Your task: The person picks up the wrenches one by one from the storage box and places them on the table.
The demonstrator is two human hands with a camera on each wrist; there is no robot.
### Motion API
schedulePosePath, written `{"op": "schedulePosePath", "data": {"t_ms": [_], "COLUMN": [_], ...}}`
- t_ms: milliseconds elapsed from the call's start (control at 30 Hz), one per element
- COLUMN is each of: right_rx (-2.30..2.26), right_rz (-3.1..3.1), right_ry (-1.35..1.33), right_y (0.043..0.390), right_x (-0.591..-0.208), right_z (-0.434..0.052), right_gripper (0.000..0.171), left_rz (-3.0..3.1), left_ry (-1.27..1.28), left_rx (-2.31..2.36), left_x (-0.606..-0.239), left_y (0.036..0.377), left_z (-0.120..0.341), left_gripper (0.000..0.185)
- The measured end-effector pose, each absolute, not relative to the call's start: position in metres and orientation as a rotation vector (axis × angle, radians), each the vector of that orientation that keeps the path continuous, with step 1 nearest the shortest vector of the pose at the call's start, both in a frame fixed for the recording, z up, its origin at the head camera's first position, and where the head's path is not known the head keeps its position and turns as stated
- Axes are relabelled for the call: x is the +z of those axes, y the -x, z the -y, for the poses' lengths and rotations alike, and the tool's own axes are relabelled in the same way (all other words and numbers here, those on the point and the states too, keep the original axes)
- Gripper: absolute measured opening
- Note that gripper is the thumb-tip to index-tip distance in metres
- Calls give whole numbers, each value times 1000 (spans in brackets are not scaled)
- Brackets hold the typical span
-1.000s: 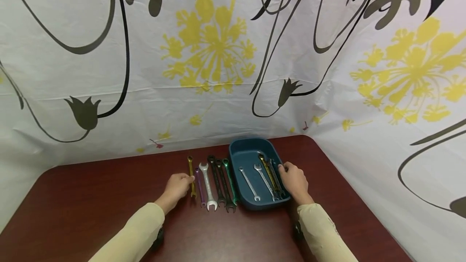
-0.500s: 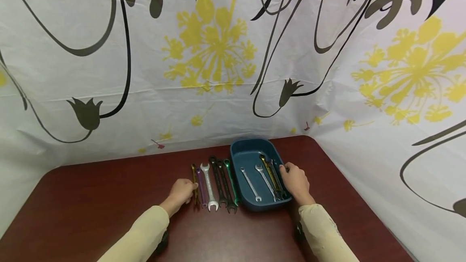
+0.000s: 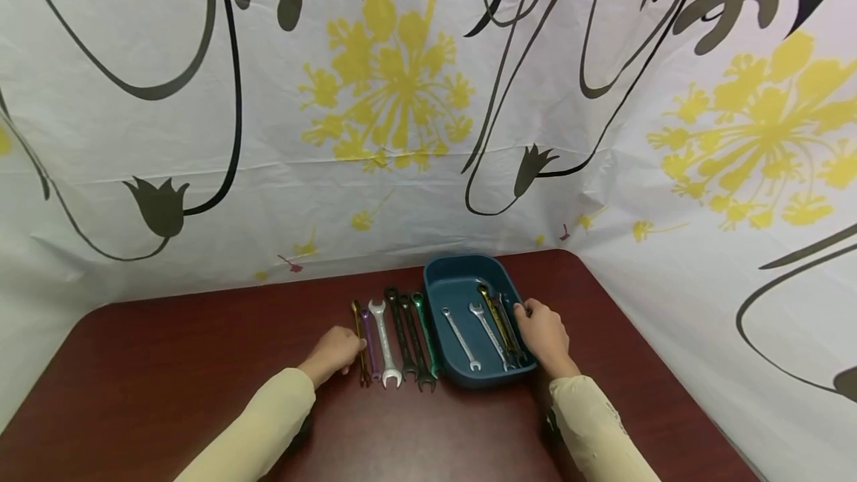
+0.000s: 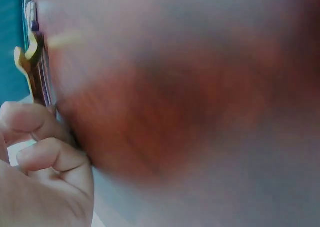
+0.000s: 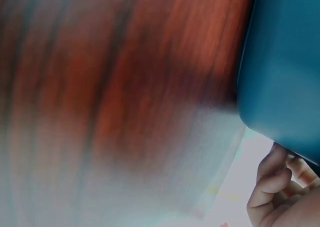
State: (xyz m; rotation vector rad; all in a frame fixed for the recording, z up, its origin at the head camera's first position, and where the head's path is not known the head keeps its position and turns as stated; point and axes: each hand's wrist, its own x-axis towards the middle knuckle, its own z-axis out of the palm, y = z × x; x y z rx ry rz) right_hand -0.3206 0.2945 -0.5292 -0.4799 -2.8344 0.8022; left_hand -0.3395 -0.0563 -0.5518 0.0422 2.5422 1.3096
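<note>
My left hand (image 3: 335,352) pinches a gold combination wrench (image 3: 356,312) at the left end of a row of wrenches. In the left wrist view the open end of this wrench (image 4: 31,62) sticks out past my curled fingers. Beside it lie a purple wrench (image 3: 371,344), a large silver open-end wrench (image 3: 384,337), two dark wrenches (image 3: 399,333) and a green wrench (image 3: 425,326). My right hand (image 3: 545,333) grips the right rim of a blue tray (image 3: 462,292); the right wrist view shows its fingers curled at the tray's edge.
Inside the tray lie a small silver wrench (image 3: 460,337), a larger silver wrench (image 3: 489,335), a yellow wrench (image 3: 494,316) and a dark one. The reddish-brown table (image 3: 187,370) ends at a patterned cloth (image 3: 268,169) behind and to the right.
My left hand has brought the gold wrench slightly right and toward me, close beside the purple wrench. The right hand has stayed at the tray's rim.
</note>
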Motion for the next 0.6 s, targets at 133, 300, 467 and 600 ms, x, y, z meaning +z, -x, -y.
{"op": "schedulePosePath", "data": {"t_ms": [133, 300, 467, 600], "right_rx": [798, 786, 780, 788], "right_rz": [2838, 2848, 2851, 2854], "right_ry": [481, 478, 479, 487], "right_y": [321, 322, 322, 322], "right_x": [-529, -528, -529, -529], "right_z": [-294, -295, -295, -295], "right_gripper": [32, 33, 32, 32], "left_rz": [-2534, -2575, -2624, -2627], "left_ry": [-86, -140, -216, -246], "left_rx": [1271, 1149, 969, 911], "left_x": [-551, -553, -547, -542], "left_y": [342, 346, 343, 342], "left_z": [60, 62, 63, 65], "left_gripper": [39, 37, 40, 43]}}
